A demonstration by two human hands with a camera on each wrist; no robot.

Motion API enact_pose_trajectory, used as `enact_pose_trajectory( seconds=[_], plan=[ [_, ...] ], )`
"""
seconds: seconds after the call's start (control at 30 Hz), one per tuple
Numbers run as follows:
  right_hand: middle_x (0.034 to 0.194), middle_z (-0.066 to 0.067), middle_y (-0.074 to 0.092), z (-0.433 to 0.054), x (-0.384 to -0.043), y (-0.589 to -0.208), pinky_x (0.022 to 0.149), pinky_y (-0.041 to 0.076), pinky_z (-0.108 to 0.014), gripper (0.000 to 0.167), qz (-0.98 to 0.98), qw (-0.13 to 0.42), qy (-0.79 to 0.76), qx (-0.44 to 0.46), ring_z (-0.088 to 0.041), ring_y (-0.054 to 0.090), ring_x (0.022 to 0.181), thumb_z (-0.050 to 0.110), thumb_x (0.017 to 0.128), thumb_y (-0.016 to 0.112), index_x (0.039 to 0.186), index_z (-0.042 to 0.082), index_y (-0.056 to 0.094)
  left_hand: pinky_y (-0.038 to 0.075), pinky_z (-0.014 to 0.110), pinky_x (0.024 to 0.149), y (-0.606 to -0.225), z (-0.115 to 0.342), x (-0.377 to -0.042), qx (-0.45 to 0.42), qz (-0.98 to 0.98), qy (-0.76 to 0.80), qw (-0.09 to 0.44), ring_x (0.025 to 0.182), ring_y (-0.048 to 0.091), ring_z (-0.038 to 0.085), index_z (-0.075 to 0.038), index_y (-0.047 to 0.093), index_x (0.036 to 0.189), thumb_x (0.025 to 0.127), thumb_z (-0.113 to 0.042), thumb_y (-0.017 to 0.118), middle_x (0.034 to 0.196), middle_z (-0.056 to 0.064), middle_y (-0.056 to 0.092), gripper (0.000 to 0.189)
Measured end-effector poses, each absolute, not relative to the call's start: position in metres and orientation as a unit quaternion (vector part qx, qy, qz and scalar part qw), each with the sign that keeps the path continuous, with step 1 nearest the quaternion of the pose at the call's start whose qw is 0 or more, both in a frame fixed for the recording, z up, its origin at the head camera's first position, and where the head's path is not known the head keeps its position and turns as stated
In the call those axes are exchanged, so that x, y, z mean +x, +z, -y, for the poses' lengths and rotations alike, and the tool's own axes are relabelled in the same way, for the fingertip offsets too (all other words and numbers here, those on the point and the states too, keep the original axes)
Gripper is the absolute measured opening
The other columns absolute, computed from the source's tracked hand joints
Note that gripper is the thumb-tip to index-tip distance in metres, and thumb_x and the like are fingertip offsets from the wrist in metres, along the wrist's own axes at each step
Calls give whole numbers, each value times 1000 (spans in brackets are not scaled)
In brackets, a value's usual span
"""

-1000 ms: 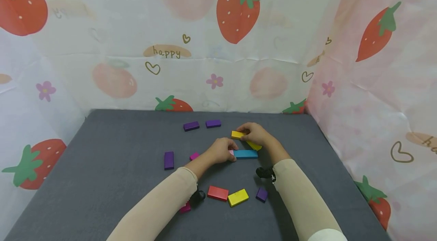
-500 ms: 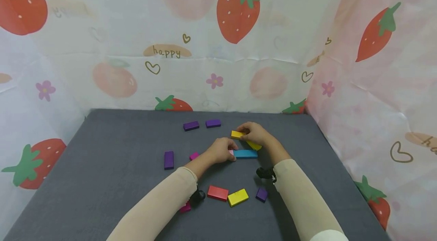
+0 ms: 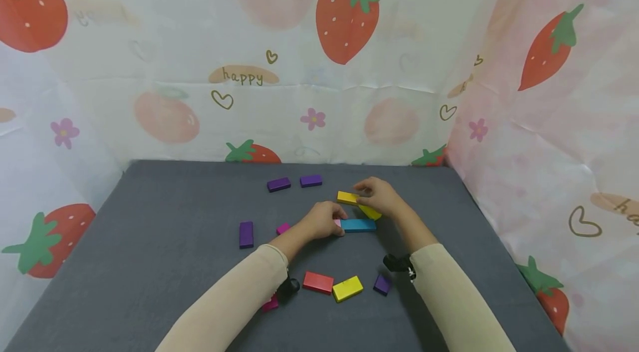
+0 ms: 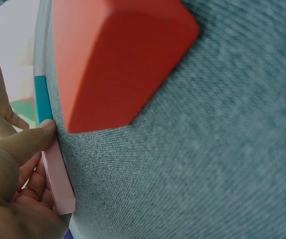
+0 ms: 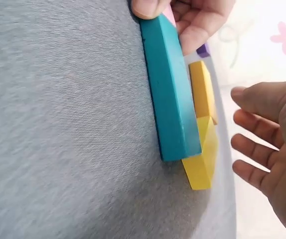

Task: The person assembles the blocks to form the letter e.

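My left hand [image 3: 320, 220] pinches a pink block [image 4: 60, 181], thumb on its near side and fingers behind. End to end with it lies a blue block [image 3: 358, 225], and my left thumb reaches the joint between the two. Behind the blue block are two yellow blocks: an orange-yellow one [image 5: 202, 92] and a brighter yellow one [image 5: 203, 159], set at an angle and touching at their ends. My right hand [image 3: 380, 198] hovers just beside these yellow blocks, fingers loosely spread. In the right wrist view a gap separates its fingertips from them.
Nearer on the grey table [image 3: 165, 241] lie a red block [image 3: 318, 282], a yellow block [image 3: 348, 289] and a small purple block [image 3: 382, 284]. Two purple blocks stand at the back, another purple block [image 3: 246, 234] to the left. Magenta pieces sit partly behind my left arm.
My right hand has let go of the orange-yellow block and drawn back slightly to the right. The left hand and the blocks have stayed in place.
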State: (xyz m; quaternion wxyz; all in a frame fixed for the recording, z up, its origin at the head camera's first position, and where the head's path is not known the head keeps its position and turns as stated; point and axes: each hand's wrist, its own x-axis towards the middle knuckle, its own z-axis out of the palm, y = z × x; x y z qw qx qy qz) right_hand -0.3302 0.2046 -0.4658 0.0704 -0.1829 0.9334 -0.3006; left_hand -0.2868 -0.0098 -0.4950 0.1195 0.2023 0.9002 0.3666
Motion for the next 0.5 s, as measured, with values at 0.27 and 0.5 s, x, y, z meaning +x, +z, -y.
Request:
enact_pose_trajectory(
  seconds=[0.27, 0.5],
  plan=[
    [132, -14, 62, -216, -311, -471, 102, 48, -55, 38, -944, 45, -287, -157, -36, 56, 126, 21, 98, 71, 132, 7, 67, 52, 34, 85, -493, 8, -285, 201, -901, 367, 116, 89, 58, 14, -9, 75, 113, 84, -12, 85, 102, 2, 69, 31],
    [131, -14, 62, -223, -292, -477, 101, 49, -56, 37, -948, 21, -285, -138, -37, 58, 123, 22, 96, 73, 129, 7, 69, 52, 34, 86, -493, 7, -285, 201, -902, 365, 116, 89, 58, 15, -10, 75, 113, 84, -12, 85, 101, 2, 69, 31]
  ],
)
